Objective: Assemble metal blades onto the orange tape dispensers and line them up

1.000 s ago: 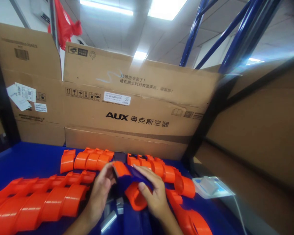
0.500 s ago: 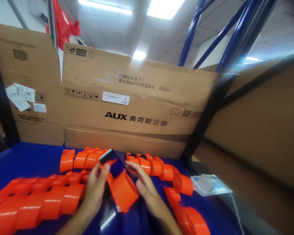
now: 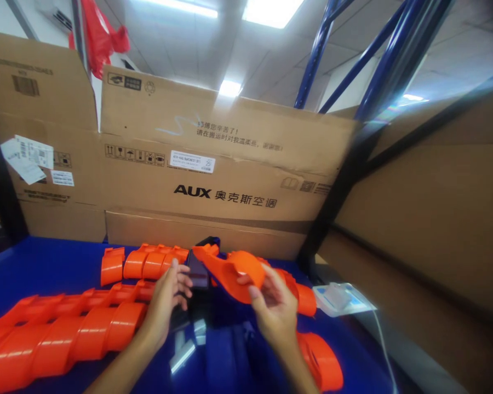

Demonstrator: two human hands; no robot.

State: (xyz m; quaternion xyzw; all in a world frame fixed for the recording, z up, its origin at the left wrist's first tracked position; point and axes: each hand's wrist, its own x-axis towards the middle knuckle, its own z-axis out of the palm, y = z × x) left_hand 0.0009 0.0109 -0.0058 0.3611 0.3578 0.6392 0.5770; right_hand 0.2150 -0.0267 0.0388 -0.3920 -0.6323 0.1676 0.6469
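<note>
A broad brown cardboard panel (image 3: 230, 164) printed AUX stands behind a blue work surface (image 3: 74, 260). At the right, a shallow white tray-like piece (image 3: 362, 302) bears a pale translucent block (image 3: 337, 297), its contents unclear. The right hand (image 3: 275, 309) pinches a curved orange plastic part (image 3: 230, 273) between thumb and fingers; the part extends leftward from its fingertips. The left hand (image 3: 168, 298), fingers loosely parted, hovers apart from it, near a dark flat rectangular object (image 3: 198, 271).
</note>
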